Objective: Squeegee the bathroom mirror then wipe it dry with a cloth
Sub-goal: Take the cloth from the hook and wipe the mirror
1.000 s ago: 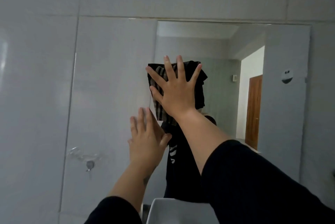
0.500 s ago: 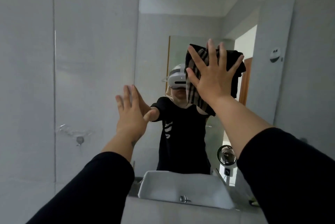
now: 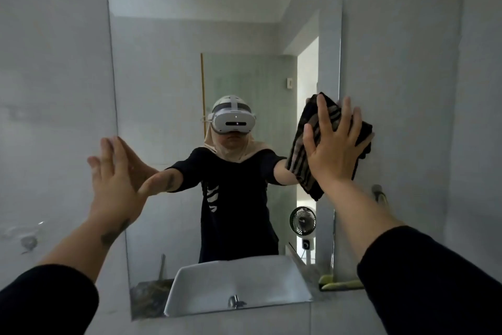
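Cloth (image 3: 307, 144) under spread right hand (image 3: 332, 144) fingers (image 3: 323, 112), mirror's (image 3: 168, 68) right edge (flat).

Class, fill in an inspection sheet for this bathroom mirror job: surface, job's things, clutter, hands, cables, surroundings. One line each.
Surface: mirror on a grey tiled wall; no streaks or drops can be made out.
Job's things: striped dark cloth pressed flat at the mirror's right edge; no squeegee seen.
Clutter: nothing seen on the glass.
Hands: right hand spread open on the cloth; left hand open, bare, at the mirror's left edge.
Cables: nothing seen.
Surroundings: white basin and small fan show in the reflection; wall hook right of the mirror; green item at the lower right corner.
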{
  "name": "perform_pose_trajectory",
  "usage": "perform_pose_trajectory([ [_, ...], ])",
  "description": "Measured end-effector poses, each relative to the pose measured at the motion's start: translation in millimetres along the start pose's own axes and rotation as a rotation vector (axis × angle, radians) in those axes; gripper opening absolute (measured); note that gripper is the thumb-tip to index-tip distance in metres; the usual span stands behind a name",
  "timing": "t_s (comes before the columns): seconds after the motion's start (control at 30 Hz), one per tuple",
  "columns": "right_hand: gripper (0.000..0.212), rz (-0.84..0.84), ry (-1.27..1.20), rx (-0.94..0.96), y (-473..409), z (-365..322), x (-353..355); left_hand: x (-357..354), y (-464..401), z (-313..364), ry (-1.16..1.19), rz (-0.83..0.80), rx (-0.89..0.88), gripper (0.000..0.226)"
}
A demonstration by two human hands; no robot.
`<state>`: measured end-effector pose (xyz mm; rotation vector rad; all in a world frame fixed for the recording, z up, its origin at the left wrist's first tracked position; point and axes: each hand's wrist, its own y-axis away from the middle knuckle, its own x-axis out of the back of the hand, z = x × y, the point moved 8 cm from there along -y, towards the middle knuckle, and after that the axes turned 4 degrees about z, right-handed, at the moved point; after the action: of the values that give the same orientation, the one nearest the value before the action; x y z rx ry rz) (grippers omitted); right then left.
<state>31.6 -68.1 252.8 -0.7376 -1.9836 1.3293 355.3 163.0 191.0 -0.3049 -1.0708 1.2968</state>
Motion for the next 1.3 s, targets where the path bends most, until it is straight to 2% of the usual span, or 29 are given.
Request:
perform_pose_trajectory([
  [0.37,0.055,0.016,0.006,0.044,62.0,-47.6,-13.2,-3.6,2.0,-3.3,0.028,0.011,0.0,0.098],
  [0.57,0.058,0.018,-0.02,0.199,68.9,-121.8,-13.9,1.2,2.6,-3.6,0.041,0.003,0.001,0.097],
  [0.8,0.059,0.007,-0.089,0.391,78.4,-221.5,-13.4,8.1,46.4,-28.8,-0.019,-0.013,-0.137,0.085],
  [1.0,0.058,-0.016,-0.125,0.606,109.4,-295.2,-17.5,-23.4,79.9,-66.1,-0.13,-0.098,-0.112,0.093],
  [1.13,0.06,-0.045,-0.112,0.746,150.1,-311.3,-27.8,-39.6,102.4,-82.1,-0.144,-0.146,-0.022,0.095],
  [1.3,0.06,-0.074,-0.085,0.795,183.3,-295.1,-34.9,-46.3,115.2,-89.8,-0.201,-0.197,-0.022,0.099],
])
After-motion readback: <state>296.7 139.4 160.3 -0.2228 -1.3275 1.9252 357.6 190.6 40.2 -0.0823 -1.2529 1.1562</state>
